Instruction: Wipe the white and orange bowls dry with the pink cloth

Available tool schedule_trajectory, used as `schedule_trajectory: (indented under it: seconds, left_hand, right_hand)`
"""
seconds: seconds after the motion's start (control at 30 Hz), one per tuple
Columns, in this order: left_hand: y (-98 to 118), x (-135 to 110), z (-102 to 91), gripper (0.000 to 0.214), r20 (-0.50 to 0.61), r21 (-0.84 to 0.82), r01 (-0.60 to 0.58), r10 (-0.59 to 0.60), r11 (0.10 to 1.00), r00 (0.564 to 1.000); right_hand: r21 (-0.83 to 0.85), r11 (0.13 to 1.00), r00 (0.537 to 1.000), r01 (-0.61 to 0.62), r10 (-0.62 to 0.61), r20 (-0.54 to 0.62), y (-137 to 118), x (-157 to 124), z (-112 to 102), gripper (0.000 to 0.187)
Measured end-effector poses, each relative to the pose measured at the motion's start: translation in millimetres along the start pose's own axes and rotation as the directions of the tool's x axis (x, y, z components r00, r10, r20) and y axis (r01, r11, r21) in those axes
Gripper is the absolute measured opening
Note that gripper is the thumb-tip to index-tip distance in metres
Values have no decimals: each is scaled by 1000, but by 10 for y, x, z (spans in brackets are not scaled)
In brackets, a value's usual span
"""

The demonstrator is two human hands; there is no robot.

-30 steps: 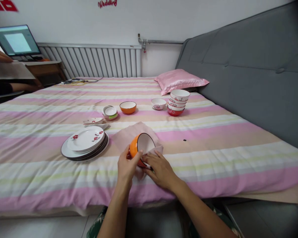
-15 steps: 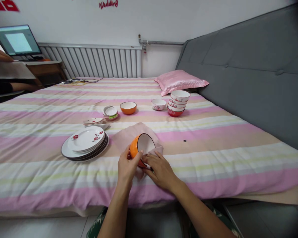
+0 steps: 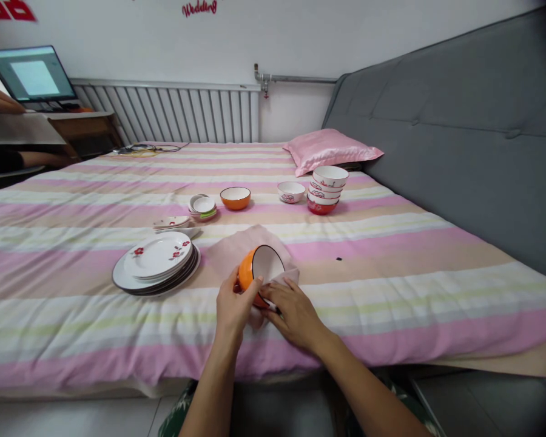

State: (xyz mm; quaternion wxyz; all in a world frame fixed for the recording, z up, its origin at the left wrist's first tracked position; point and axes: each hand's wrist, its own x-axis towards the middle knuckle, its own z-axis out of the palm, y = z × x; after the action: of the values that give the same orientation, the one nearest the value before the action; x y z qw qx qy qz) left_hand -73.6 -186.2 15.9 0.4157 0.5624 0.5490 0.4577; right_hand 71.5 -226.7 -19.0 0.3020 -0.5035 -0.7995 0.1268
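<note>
An orange bowl (image 3: 246, 267) with a white inside and dark rim is tilted on its side near the bed's front edge. My left hand (image 3: 233, 303) grips its left side, thumb at the rim. A pale pink cloth (image 3: 236, 244) lies spread under the bowl, and one fold of it comes over the rim into the bowl. My right hand (image 3: 293, 312) is closed on that fold, pressing it against the bowl's near right rim; its thumb sits under the bowl's outside. Fingertips of the left hand are hidden behind the bowl.
Left of my hands stands a plate stack (image 3: 157, 261). Beyond are small dishes (image 3: 203, 206), oblong dishes (image 3: 171, 223), a second orange bowl (image 3: 235, 199), a white bowl (image 3: 291, 192) and stacked bowls (image 3: 324, 193). A pink pillow (image 3: 331, 150) lies by the grey headboard (image 3: 450, 121). A person's arm (image 3: 0, 103) shows far left.
</note>
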Motion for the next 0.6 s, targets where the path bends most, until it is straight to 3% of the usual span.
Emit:
schedule_trajectory:
  seconds: [0.6]
  left_hand:
    - [-19,4,12,43,-31,25,0,1,1000,1000]
  right_hand:
    - [0,1000,1000,1,-1,-6,6,1,5,33]
